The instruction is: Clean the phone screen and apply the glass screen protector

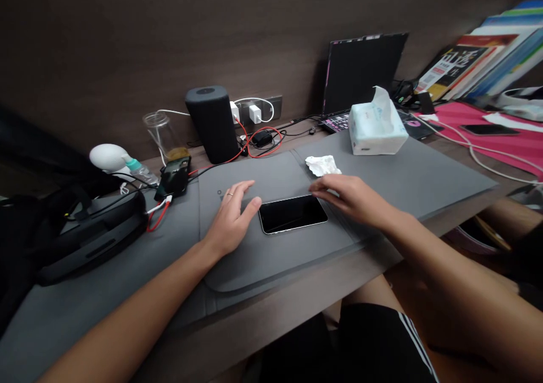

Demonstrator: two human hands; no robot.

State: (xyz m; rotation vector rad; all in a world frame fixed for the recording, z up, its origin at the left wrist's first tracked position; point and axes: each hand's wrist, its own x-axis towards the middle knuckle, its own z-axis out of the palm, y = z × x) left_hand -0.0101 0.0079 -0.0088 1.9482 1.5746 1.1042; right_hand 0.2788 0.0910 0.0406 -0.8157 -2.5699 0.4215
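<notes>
A black smartphone (292, 214) lies screen-up on a grey desk mat (424, 182). My left hand (232, 217) rests flat on the mat at the phone's left end, fingers stretched out, thumb touching the phone's corner. My right hand (353, 198) lies flat at the phone's right end, fingers extended over its top right corner. Neither hand holds anything. A crumpled white tissue (322, 165) sits just behind my right hand.
A tissue pack (375, 125) stands behind the tissue. At the back are a dark cylinder speaker (212, 124), a wall socket with chargers (254, 111), red cables (258, 145) and a laptop (365, 77). A black bag (85, 236) lies left; books (479, 60) right.
</notes>
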